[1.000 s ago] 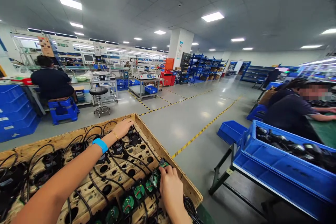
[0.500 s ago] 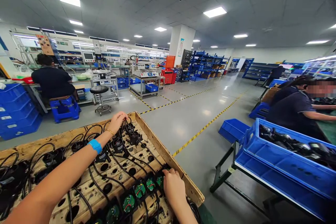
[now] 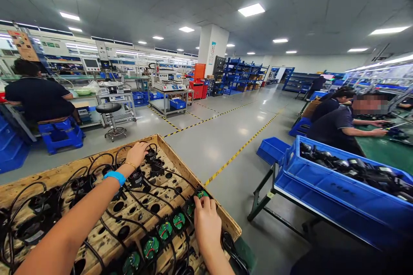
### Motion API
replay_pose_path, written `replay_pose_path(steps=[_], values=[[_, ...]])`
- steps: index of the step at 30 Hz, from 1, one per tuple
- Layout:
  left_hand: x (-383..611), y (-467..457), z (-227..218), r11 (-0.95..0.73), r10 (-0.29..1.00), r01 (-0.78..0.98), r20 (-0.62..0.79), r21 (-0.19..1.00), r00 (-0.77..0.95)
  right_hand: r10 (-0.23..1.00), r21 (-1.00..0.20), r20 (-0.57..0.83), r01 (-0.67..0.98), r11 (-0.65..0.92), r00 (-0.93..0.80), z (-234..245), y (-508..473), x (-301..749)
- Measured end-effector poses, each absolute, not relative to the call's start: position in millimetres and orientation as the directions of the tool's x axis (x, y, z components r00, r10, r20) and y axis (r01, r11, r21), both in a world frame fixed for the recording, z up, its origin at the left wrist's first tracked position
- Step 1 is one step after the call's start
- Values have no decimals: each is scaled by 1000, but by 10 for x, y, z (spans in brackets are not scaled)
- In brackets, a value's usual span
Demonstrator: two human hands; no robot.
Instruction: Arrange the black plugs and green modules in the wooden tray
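My left hand (image 3: 137, 154) reaches over the far side of a wooden tray (image 3: 180, 161). Its bent fingers close at a round black cabled part (image 3: 150, 154) near the far corner; the fingertips are partly hidden. Nearer me, my right hand (image 3: 207, 219) curls its fingers over the end of a row of black housings with round green circuit boards (image 3: 165, 230). One green board (image 3: 202, 194) shows just beyond those fingers; the exact grip is hidden. Black cables (image 3: 138, 200) run across the holed wood between both rows, and more black cabled parts (image 3: 136, 178) lie beneath my left wrist.
A blue bin (image 3: 338, 184) of black parts stands on a metal-framed stand at right, with another blue bin (image 3: 272, 149) behind it. Co-workers sit at benches on both sides. A round stool (image 3: 109, 108) and a wheeled machine cart (image 3: 167, 99) stand beyond the tray.
The view has turned to the right, so the surroundings appear further left. My right hand now covers boards nearer the row's end. My left hand has shifted slightly at the far black part.
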State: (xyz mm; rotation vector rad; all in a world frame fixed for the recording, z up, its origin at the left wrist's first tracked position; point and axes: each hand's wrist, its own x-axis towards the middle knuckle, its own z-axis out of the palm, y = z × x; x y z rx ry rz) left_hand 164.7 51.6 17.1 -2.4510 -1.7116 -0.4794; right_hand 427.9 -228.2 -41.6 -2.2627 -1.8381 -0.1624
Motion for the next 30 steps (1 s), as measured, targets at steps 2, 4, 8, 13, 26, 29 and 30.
replay_pose_path(steps=[2,4,8,13,26,29,30], values=[[1736,475,208,-327,897,945,304,-35,321,956,-82,218,980,-181,195,-408,-2248,4304],[1851,290,250,-296,891,953,340,-65,300,972,-65,170,986,-154,163,-421,-2196,4312],[2245,-555,193,-502,813,864,367,49,452,989,-80,100,992,-98,106,-464,-2088,4275],[2765,-1474,-278,-799,544,449,162,400,823,992,-139,96,988,-63,77,-362,-2148,4321],[3122,-1508,-678,-593,780,719,35,364,625,911,-457,275,875,-159,309,-1360,-3756,4976],[3204,-1520,-634,-573,797,740,28,352,603,928,-421,218,887,-189,302,-1219,-3684,4911],[3224,-1523,-612,-573,801,747,36,338,598,934,-399,200,895,-198,296,-1116,-3667,4881]])
